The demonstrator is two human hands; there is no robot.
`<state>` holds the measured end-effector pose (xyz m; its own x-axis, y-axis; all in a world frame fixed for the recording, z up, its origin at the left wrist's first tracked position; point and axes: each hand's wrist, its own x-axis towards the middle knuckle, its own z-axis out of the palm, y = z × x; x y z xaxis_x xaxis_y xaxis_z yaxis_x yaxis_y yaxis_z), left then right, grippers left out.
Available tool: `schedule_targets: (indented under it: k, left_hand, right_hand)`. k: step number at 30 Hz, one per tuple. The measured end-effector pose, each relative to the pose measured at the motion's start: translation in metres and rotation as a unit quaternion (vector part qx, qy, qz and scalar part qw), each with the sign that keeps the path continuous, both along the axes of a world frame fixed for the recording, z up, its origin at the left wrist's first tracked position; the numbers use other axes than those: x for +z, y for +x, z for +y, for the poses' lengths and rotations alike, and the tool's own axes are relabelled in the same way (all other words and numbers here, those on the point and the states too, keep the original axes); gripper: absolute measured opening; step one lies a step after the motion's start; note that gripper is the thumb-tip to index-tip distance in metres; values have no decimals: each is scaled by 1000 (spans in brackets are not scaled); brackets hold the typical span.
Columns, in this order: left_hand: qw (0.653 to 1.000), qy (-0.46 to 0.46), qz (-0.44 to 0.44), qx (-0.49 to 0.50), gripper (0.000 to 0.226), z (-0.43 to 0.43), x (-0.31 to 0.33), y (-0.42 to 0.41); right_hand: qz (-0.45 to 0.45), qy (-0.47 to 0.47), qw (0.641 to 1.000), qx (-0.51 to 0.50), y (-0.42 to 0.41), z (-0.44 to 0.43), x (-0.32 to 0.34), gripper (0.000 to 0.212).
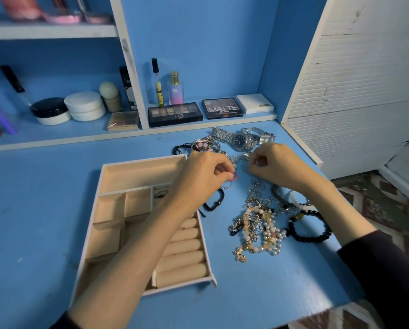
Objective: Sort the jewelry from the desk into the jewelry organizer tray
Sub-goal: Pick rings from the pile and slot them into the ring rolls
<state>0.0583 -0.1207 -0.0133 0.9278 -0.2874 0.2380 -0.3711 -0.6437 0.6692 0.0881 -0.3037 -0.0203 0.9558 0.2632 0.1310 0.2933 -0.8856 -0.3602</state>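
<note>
Sorting has barely begun. The organizer tray (144, 160) nearest me is almost bare, with one small piece, maybe a ring (162, 193), in a middle compartment. The jewelry pile (258, 224) lies tangled on the desk (44, 198), right of the tray. Beyond it my left hand (205, 173) pinches a red loop (234, 176). My right hand (275, 162) is curled, and I cannot tell if it pinches anything. Next I need to free the loop and carry it to a compartment. The watches (242, 138) lie farthest. My left forearm hides part of the tray.
</note>
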Motion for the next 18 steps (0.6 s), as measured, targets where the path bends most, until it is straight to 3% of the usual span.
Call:
schedule_targets:
  k: [2,5,8,18]
  left_hand:
    - [1000,-5,-4,1,6,0,-1,-1]
    - [1000,-15,-4,0,5,0,-1,-1]
    - [1000,-24,0,-4,6,0,-1,-2]
    - [1000,-22,-1,2,6,1,-2,-1]
  right_hand:
    - [1,14,1000,-3,1,-5,3,1]
    - [36,-18,999,12,4,-12,10,21]
    - [64,-49,996,31,9,-14,16,26]
    - [155,-81,984,42,25,0,26,12]
